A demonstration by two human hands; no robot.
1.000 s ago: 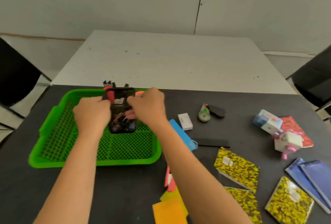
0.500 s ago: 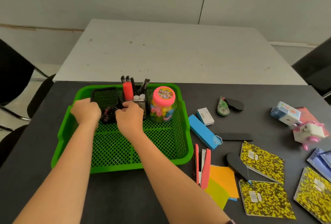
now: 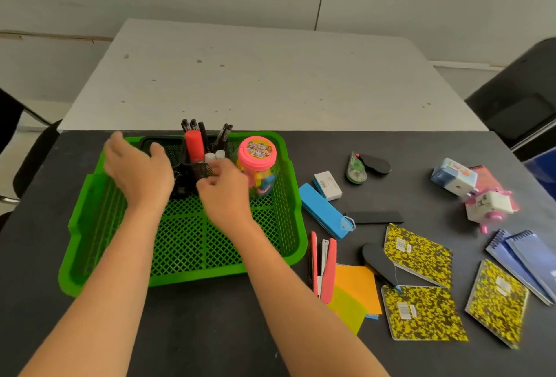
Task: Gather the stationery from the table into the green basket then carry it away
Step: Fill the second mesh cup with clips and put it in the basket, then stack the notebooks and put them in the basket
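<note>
The green basket (image 3: 192, 253) sits on the dark table (image 3: 210, 331) at the left. In its far part stand a black mesh organiser (image 3: 180, 150) with pens and a red marker (image 3: 194, 144), and a pink-lidded jar (image 3: 257, 163). My left hand (image 3: 138, 169) hovers over the organiser with fingers spread and holds nothing. My right hand (image 3: 224, 190) is just right of it, fingers loosely curled, empty. On the table to the right lie a blue box (image 3: 323, 211), a red stapler (image 3: 325, 268), yellow notebooks (image 3: 421, 313) and blue notepads (image 3: 529, 259).
A white eraser box (image 3: 328, 185), a green correction tape (image 3: 356, 169), black strips (image 3: 376, 217), orange and yellow sticky notes (image 3: 355, 289) and pink-and-white sharpeners (image 3: 487, 205) also lie on the dark table. A white table (image 3: 255, 81) adjoins behind. Black chairs (image 3: 520, 99) stand at both sides.
Both hands have let go of the black organiser, which now stands in the basket's far part. The hands have lifted and opened above it.
</note>
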